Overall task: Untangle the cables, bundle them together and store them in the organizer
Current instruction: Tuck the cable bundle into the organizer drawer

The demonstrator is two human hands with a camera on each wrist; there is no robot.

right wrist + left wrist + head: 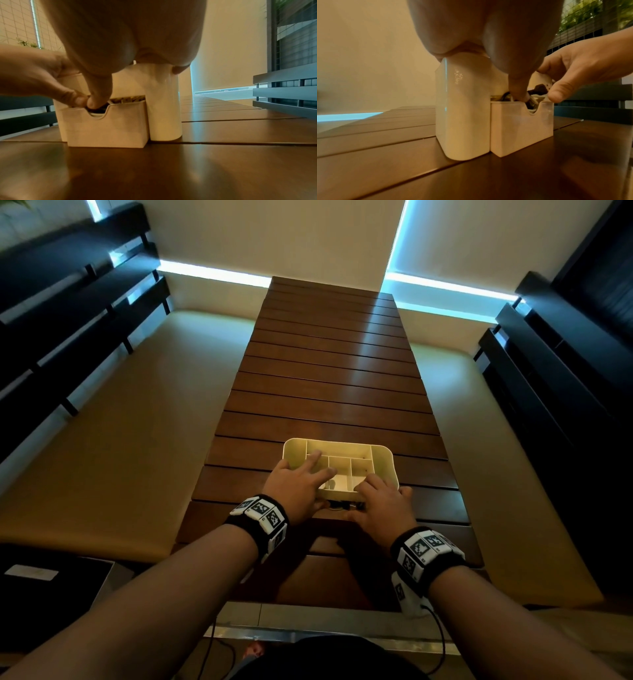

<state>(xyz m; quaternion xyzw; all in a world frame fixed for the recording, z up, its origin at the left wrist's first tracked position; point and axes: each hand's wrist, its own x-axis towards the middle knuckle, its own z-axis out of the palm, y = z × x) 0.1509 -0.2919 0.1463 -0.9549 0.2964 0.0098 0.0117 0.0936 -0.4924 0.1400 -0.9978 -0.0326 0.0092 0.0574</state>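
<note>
Both thumbs press the dark cables down into the organizer's low front slot at 6 o'clock on the table; left hand and right hand fingers drape the rim; floppy, springy cords, best held mid-bundle

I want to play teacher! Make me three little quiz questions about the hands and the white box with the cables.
1. True or false: the organizer stands on a glass table.
2. Where are the dark cables? A) loose on the table B) in the low front compartment with the notch C) on the floor
3. Fill in: both thumbs push down into the front ____.

Key
1. False. The table is made of wooden slats.
2. B. The thumbs of the left hand and right hand press down on them there, while the fingers lie over the organizer's top.
3. Compartment.
</note>
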